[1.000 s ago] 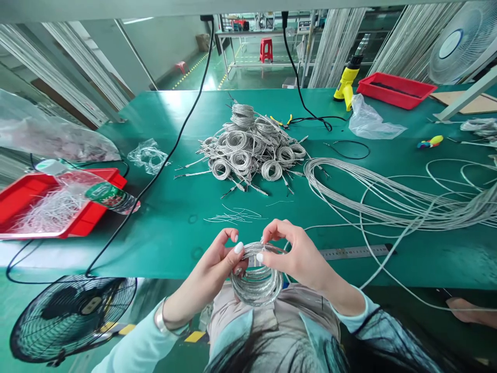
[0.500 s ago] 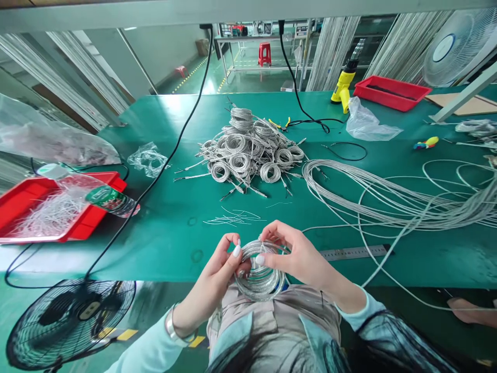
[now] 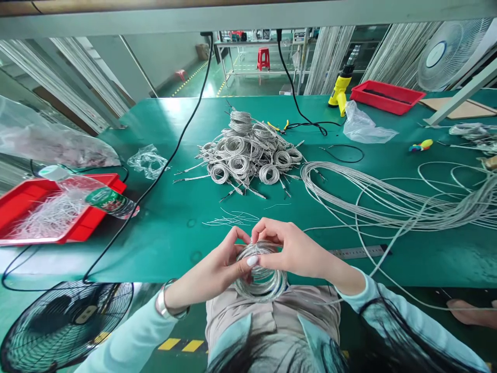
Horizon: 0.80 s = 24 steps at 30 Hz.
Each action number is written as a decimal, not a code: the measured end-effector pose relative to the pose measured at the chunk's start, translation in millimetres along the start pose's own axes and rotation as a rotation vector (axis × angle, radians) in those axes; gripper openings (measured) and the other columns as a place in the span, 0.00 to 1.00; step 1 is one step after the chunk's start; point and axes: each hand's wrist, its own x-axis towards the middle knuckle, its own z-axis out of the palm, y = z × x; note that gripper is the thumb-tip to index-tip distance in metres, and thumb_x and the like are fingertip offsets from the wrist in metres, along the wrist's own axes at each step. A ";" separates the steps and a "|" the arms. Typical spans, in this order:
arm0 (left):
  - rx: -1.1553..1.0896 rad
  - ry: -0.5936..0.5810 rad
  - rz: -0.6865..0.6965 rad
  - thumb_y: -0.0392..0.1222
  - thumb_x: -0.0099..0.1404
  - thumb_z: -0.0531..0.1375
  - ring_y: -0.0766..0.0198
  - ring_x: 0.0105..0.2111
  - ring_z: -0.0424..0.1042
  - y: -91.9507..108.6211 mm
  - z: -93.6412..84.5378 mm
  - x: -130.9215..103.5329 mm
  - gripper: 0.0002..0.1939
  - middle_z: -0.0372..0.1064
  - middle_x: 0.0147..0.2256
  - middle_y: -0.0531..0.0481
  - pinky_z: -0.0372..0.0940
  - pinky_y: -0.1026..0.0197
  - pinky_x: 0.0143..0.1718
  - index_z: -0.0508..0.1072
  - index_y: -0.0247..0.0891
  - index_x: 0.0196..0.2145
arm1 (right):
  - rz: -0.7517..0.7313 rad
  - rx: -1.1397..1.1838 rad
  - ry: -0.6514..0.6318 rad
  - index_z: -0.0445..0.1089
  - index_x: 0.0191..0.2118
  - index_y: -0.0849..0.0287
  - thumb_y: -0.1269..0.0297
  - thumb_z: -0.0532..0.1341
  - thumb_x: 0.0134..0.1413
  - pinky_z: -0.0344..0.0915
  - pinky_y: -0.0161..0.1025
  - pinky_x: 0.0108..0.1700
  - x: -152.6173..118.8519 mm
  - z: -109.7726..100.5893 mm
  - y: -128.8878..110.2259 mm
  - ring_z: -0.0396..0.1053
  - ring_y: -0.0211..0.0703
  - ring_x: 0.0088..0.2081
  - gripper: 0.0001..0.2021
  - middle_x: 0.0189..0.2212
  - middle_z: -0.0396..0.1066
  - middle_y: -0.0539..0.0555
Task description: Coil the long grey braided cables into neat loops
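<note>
A coil of clear-sheathed silver cable (image 3: 267,290) is held upright at the table's front edge, just above my lap. My left hand (image 3: 227,264) grips its left side, thumb across the front and fingers behind. On the upper right of the coil, my right hand (image 3: 289,248) is closed, its fingertips meeting the left hand's at the top. What the fingertips pinch there is hidden. Beyond my hands lie several thin white ties (image 3: 229,218) on the green table. Farther back is a heap of small cable coils (image 3: 238,166).
Long loose cables (image 3: 388,202) spread across the right, over a steel ruler (image 3: 359,252). At left, a red tray (image 3: 89,228) holds white strips and a bottle (image 3: 111,201). A black cord (image 3: 174,150) hangs down across the table. A yellow heat gun (image 3: 340,88) stands at the back.
My left hand has moved right and up, its thumb now crossing the coil's front. Both hands' fingertips have come together at the top of the coil. The view has shifted slightly.
</note>
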 end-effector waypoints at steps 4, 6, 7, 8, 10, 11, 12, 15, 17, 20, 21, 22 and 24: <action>-0.065 0.120 0.045 0.54 0.69 0.51 0.71 0.24 0.61 -0.7 8.2 1.2 0.15 0.63 0.27 0.56 0.57 0.67 0.25 0.56 0.40 0.39 | -0.051 0.035 0.055 0.64 0.35 0.55 0.72 0.62 0.47 0.53 0.31 0.29 -2.3 2.9 -2.1 0.58 0.32 0.27 0.09 0.25 0.63 0.43; -0.078 0.174 0.065 0.54 0.69 0.53 0.71 0.24 0.62 2.1 12.6 1.4 0.15 0.64 0.27 0.56 0.57 0.68 0.24 0.56 0.40 0.38 | -0.068 0.068 0.112 0.63 0.34 0.55 0.71 0.62 0.47 0.53 0.31 0.30 -2.5 4.8 -1.6 0.58 0.32 0.28 0.08 0.26 0.62 0.43; -0.091 0.198 0.075 0.55 0.68 0.54 0.71 0.24 0.63 4.0 14.5 1.8 0.16 0.64 0.27 0.56 0.56 0.68 0.23 0.56 0.40 0.37 | -0.074 0.089 0.134 0.63 0.34 0.56 0.71 0.63 0.48 0.53 0.32 0.31 -2.2 5.6 -1.2 0.58 0.33 0.28 0.08 0.26 0.62 0.43; -0.104 0.218 0.080 0.55 0.67 0.55 0.71 0.23 0.64 6.0 16.0 2.6 0.16 0.65 0.26 0.56 0.55 0.69 0.22 0.55 0.40 0.36 | -0.073 0.111 0.148 0.64 0.34 0.56 0.70 0.63 0.48 0.53 0.32 0.32 -1.5 6.1 -0.8 0.58 0.33 0.29 0.08 0.27 0.62 0.43; -0.125 0.252 0.075 0.55 0.66 0.56 0.72 0.21 0.63 9.8 17.9 4.6 0.18 0.65 0.25 0.57 0.54 0.70 0.20 0.55 0.40 0.34 | -0.056 0.159 0.161 0.64 0.33 0.56 0.67 0.65 0.47 0.54 0.33 0.34 0.5 6.1 -0.9 0.60 0.34 0.31 0.09 0.28 0.64 0.44; -0.128 0.260 0.068 0.55 0.66 0.57 0.73 0.20 0.62 11.3 18.3 5.7 0.18 0.65 0.25 0.57 0.53 0.70 0.19 0.55 0.40 0.34 | -0.041 0.183 0.163 0.64 0.33 0.57 0.65 0.66 0.47 0.54 0.33 0.34 1.7 5.6 -1.4 0.60 0.34 0.31 0.09 0.28 0.65 0.45; -0.127 0.263 0.064 0.56 0.66 0.57 0.74 0.19 0.61 12.7 18.4 6.8 0.18 0.64 0.24 0.58 0.52 0.71 0.19 0.55 0.40 0.34 | -0.024 0.204 0.164 0.64 0.32 0.57 0.63 0.66 0.47 0.54 0.33 0.34 2.9 4.9 -2.0 0.61 0.34 0.31 0.10 0.28 0.65 0.45; -0.119 0.270 0.052 0.56 0.65 0.57 0.74 0.17 0.59 16.4 18.0 9.5 0.18 0.60 0.21 0.60 0.51 0.71 0.18 0.57 0.40 0.34 | 0.022 0.241 0.173 0.64 0.30 0.58 0.59 0.67 0.46 0.52 0.34 0.31 6.1 2.2 -4.0 0.58 0.34 0.28 0.12 0.26 0.64 0.46; -0.122 0.273 0.048 0.57 0.64 0.58 0.74 0.17 0.59 18.7 18.0 10.7 0.19 0.59 0.20 0.61 0.52 0.71 0.17 0.57 0.39 0.33 | 0.033 0.240 0.178 0.64 0.29 0.58 0.58 0.67 0.44 0.51 0.33 0.29 7.2 0.7 -4.4 0.56 0.34 0.27 0.13 0.24 0.62 0.45; -0.139 0.284 0.047 0.57 0.62 0.60 0.75 0.17 0.57 20.6 17.8 11.8 0.20 0.60 0.20 0.60 0.53 0.72 0.17 0.57 0.39 0.32 | 0.032 0.231 0.183 0.63 0.28 0.58 0.59 0.68 0.43 0.52 0.33 0.29 7.5 -0.3 -3.7 0.56 0.34 0.27 0.13 0.24 0.61 0.45; -0.145 0.292 0.052 0.57 0.62 0.60 0.75 0.18 0.57 20.5 17.5 12.1 0.20 0.60 0.20 0.60 0.55 0.72 0.18 0.58 0.39 0.32 | 0.035 0.225 0.189 0.63 0.28 0.58 0.60 0.68 0.43 0.52 0.33 0.29 7.5 -0.2 -3.6 0.56 0.34 0.27 0.13 0.24 0.62 0.45; -0.148 0.304 0.058 0.56 0.62 0.60 0.75 0.18 0.57 20.2 16.9 12.3 0.20 0.60 0.21 0.60 0.58 0.71 0.19 0.58 0.39 0.32 | 0.037 0.218 0.201 0.63 0.28 0.58 0.60 0.67 0.43 0.52 0.33 0.29 7.4 0.0 -3.5 0.56 0.33 0.26 0.12 0.24 0.62 0.45; -0.148 0.322 0.062 0.55 0.63 0.59 0.74 0.19 0.57 19.2 15.2 12.6 0.18 0.60 0.22 0.60 0.64 0.69 0.21 0.59 0.39 0.33 | 0.039 0.215 0.228 0.63 0.28 0.58 0.60 0.67 0.44 0.52 0.33 0.29 7.7 0.6 -3.9 0.56 0.33 0.26 0.12 0.25 0.63 0.45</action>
